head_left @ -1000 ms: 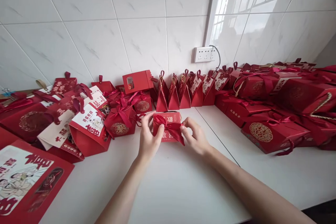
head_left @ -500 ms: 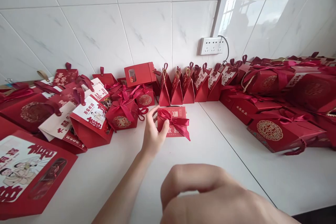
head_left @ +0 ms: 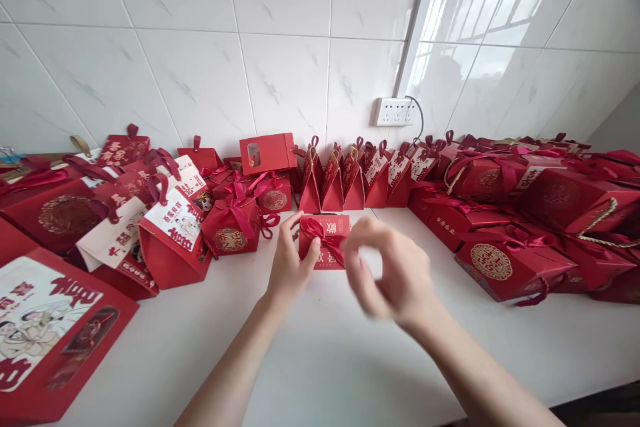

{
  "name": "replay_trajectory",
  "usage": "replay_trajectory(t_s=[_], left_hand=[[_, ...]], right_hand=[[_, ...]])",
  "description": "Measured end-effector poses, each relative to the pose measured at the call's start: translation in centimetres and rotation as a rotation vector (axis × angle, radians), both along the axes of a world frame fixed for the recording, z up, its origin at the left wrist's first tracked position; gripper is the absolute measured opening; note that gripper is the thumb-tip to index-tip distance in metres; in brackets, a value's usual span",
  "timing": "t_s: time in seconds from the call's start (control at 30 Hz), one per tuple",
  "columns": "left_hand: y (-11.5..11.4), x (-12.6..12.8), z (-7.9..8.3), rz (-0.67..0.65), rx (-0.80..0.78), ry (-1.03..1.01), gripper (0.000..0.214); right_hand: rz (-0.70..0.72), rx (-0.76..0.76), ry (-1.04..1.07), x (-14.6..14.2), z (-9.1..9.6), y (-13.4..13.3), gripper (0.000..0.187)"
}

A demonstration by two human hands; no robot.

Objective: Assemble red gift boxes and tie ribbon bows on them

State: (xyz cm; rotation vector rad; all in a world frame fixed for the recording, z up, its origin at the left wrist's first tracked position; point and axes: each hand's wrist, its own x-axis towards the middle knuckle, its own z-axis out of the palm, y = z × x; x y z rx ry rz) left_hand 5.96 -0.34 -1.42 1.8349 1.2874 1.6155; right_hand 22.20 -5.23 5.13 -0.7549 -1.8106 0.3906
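Observation:
A small red gift box [head_left: 330, 261] with white and gold lettering lies on the white tabletop, a dark red ribbon bow [head_left: 325, 235] across its top. My left hand [head_left: 295, 250] grips the box at its left side, thumb on the bow and fingers around the far edge. In front of the box's right side hovers my right hand [head_left: 393, 270], slightly blurred. Its fingers are curled toward the thumb in a pinch-like ring. What they hold, if anything, I cannot make out. This hand hides the right end of the bow.
Along the tiled wall stands a row of tent-shaped red boxes [head_left: 354, 187]. Ribboned red boxes [head_left: 515, 267] are piled at right, more gift boxes [head_left: 173, 247] at left. A large red box with a window [head_left: 107, 347] fills the near left corner. A power strip [head_left: 395, 111] hangs on the wall.
My right hand has moved forward and away from the camera, up to the right side of the box. My left hand keeps its grip on the box. The view has tilted up slightly.

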Motion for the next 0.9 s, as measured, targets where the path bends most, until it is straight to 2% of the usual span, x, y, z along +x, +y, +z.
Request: replay_trajectory(t_s=[0.07,0.1,0.2,0.3,0.43,0.6,0.77,0.9], left_hand=[[-0.1,0.0,0.1,0.012,0.009,0.03,0.047],[-0.1,0.1,0.2,0.025,0.017,0.044,0.046],[-0.2,0.3,0.5,0.087,0.051,0.079,0.045],[-0.3,0.4,0.8,0.107,0.086,0.091,0.046],[-0.4,0.3,1.2,0.078,0.102,0.117,0.046],[-0.6,0.5,1.6,0.038,0.002,-0.01,0.017],[-0.5,0.7,1.7,-0.022,-0.047,-0.116,0.024],[-0.4,0.8,1.9,-0.051,-0.077,-0.203,0.026]], right_hand=[[-0.144,0.016,0.047,0.4,-0.9,2.7,0.012],[-0.218,-0.023,0.061,0.6,-1.6,3.7,0.014],[-0.198,-0.17,-0.028,0.9,-3.6,4.9,0.022],[-0.137,-0.231,-0.067,0.9,-4.6,4.7,0.027],[-0.077,-0.326,0.007,0.9,-4.7,4.7,0.028],[-0.014,-0.391,0.076,1.1,-4.7,5.1,0.032],[0.007,-0.427,0.19,1.2,-4.4,5.3,0.04],[0.035,-0.518,0.288,1.4,-4.0,5.6,0.045]])
